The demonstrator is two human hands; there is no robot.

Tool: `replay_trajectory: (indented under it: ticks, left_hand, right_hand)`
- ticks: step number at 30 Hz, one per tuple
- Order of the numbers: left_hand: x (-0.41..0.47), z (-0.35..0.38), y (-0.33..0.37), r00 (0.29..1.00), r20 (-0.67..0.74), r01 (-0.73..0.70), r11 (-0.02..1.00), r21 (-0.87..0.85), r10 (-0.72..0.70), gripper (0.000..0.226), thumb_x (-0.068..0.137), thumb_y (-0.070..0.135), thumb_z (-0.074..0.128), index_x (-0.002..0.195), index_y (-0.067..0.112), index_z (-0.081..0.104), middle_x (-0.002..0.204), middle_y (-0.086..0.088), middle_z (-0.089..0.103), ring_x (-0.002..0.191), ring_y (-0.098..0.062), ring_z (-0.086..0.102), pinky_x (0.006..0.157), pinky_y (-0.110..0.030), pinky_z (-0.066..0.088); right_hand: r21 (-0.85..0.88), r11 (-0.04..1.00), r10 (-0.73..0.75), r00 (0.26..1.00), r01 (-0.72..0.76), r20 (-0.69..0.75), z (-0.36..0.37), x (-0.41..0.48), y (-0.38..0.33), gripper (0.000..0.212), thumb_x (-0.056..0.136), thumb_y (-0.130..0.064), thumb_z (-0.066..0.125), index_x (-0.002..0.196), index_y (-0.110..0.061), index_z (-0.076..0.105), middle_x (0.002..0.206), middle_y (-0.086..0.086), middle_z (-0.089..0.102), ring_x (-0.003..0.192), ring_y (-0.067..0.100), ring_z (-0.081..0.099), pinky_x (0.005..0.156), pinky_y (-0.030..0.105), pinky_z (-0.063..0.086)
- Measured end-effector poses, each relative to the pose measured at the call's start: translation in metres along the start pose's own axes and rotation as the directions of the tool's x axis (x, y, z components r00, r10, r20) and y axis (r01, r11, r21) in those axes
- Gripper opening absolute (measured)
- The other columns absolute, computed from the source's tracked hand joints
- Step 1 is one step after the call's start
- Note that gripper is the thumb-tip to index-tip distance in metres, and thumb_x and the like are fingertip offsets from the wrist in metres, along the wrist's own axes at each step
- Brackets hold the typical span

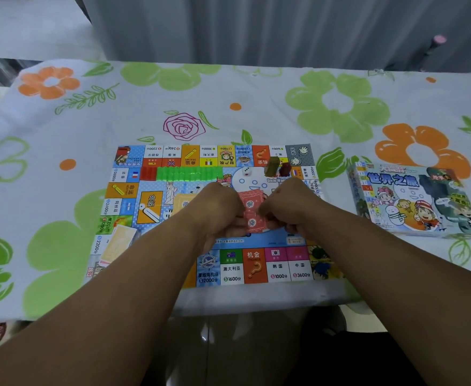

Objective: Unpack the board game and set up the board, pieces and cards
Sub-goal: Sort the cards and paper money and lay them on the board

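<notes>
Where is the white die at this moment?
Head view: the white die lies on the far half of the board, just right of the green house row and left of the olive and red tokens.

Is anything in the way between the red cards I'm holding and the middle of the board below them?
Nothing visible. The left hand and right hand hold the red cards over the centre of the board; the die and green houses lie farther back, the orange cards to the left. The spot under the hands is hidden.

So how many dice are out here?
1: the white die lies near the board's far edge, right of the green pieces. Gripping red cards, the left hand and right hand could hide others.
</notes>
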State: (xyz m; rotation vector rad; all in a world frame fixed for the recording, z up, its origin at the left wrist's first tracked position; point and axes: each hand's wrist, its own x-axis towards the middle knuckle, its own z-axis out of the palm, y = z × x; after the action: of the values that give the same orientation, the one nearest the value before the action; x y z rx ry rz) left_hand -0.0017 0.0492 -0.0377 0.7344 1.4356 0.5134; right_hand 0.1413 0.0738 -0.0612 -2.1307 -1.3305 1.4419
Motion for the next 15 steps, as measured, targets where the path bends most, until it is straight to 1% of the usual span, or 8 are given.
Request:
replay_trajectory:
  ticks: [1,3,5,7,9,11,13,15]
  left_hand:
    - [-0.0003,-0.0003,0.0002,1.0,-0.003,0.002,1.0,-0.001,-0.002,0.028,0.097,-0.005,0.046,0.082,0.006,0.066,0.069,-0.009,0.075,0.065,-0.019,0.072,0.07,-0.033,0.061]
    - [-0.0006,-0.0008,0.0004,1.0,-0.013,0.007,1.0,-0.002,-0.007,0.025,0.097,-0.005,0.047,0.084,0.003,0.067,0.073,-0.011,0.075,0.068,-0.021,0.074,0.07,-0.034,0.062]
    - [0.0008,-0.0009,0.0008,0.999,-0.032,0.014,1.0,-0.005,-0.014,0.022,0.096,-0.007,0.046,0.091,-0.002,0.067,0.084,-0.017,0.076,0.079,-0.027,0.076,0.076,-0.038,0.063]
    - [0.003,-0.0012,0.0007,0.999,-0.045,0.022,1.0,-0.009,-0.022,0.021,0.096,-0.007,0.046,0.095,-0.005,0.067,0.093,-0.022,0.075,0.089,-0.032,0.075,0.082,-0.043,0.062]
    - [0.0043,-0.0017,0.0002,0.998,-0.051,0.029,0.999,-0.015,-0.03,0.02,0.096,-0.006,0.046,0.098,-0.007,0.066,0.098,-0.025,0.074,0.093,-0.035,0.074,0.08,-0.042,0.062]
    - [0.0047,-0.0021,-0.0002,0.998,-0.044,0.034,0.999,-0.027,-0.035,0.021,0.096,-0.006,0.046,0.101,-0.009,0.066,0.1,-0.026,0.073,0.094,-0.036,0.074,0.08,-0.042,0.062]
    - [0.0032,-0.0016,0.0008,0.999,-0.041,0.032,0.999,-0.027,-0.033,0.02,0.096,-0.007,0.046,0.097,-0.007,0.066,0.097,-0.025,0.074,0.09,-0.034,0.074,0.082,-0.044,0.062]
    - [0.0013,-0.0008,0.0036,0.998,-0.049,0.031,0.999,-0.037,-0.032,0.018,0.097,-0.007,0.047,0.091,-0.003,0.063,0.093,-0.023,0.073,0.085,-0.033,0.074,0.082,-0.045,0.062]
  right_hand:
    - [0.018,1.0,0.011,1.0,-0.011,0.005,-0.0005,0.0002,-0.0004,0.012,0.086,0.002,0.068,0.088,-0.004,0.057,0.068,0.014,0.058,0.042,0.017,0.054,0.034,0.016,0.032]
    - [0.039,0.999,0.028,0.999,-0.029,0.024,-0.001,0.0004,-0.0017,0.011,0.087,0.002,0.066,0.089,-0.003,0.057,0.065,0.014,0.056,0.033,0.013,0.05,0.033,0.015,0.031]
    - [0.039,0.998,0.039,0.998,-0.041,0.044,-0.0003,0.0003,-0.0022,0.009,0.089,0.0,0.066,0.092,-0.002,0.058,0.062,0.013,0.056,0.028,0.01,0.047,0.034,0.015,0.031]
    - [0.036,0.998,0.044,0.997,-0.046,0.062,0.0014,0.0015,-0.0023,0.01,0.09,-0.004,0.068,0.096,-0.004,0.06,0.063,0.012,0.057,0.029,0.009,0.048,0.035,0.015,0.032]
    - [0.027,0.999,0.043,0.997,-0.045,0.069,0.0027,0.0029,-0.0021,0.011,0.091,-0.007,0.069,0.098,-0.005,0.061,0.065,0.011,0.057,0.03,0.008,0.049,0.036,0.015,0.033]
    - [0.019,0.999,0.029,0.997,-0.031,0.071,0.0037,0.0034,-0.0017,0.01,0.092,-0.006,0.068,0.096,-0.007,0.059,0.066,0.011,0.055,0.029,0.008,0.049,0.035,0.014,0.032]
    - [0.003,1.0,0.01,0.998,-0.01,0.069,0.0036,0.003,-0.0014,0.01,0.092,-0.004,0.067,0.093,-0.008,0.057,0.065,0.011,0.053,0.034,0.012,0.051,0.034,0.014,0.031]
    - [-0.006,1.0,-0.011,0.998,0.011,0.054,0.0011,0.0029,-0.0014,0.012,0.091,-0.003,0.066,0.091,-0.009,0.056,0.064,0.011,0.052,0.041,0.016,0.051,0.035,0.016,0.03]
